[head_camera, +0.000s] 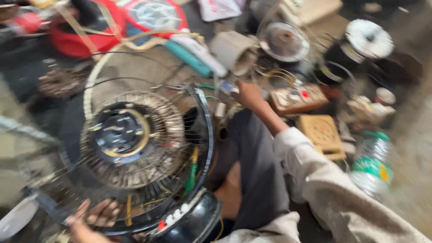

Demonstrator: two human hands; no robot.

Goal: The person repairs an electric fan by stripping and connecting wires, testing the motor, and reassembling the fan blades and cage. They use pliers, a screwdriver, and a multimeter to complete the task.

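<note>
My left hand [96,216] grips the fan guard [135,153] rim, steadying it on my lap, while my right hand [247,95] reaches into the clutter (grip too blurred to tell).

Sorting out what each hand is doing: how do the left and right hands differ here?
The left hand sits low behind the round wire fan guard, fingers against its rim; the right hand reaches out toward small cluttered parts, arm extended. Both are bare and blurred.

The dusty floor [416,148] carries a plastic bottle [372,164], fan [135,153] and parts.
</note>
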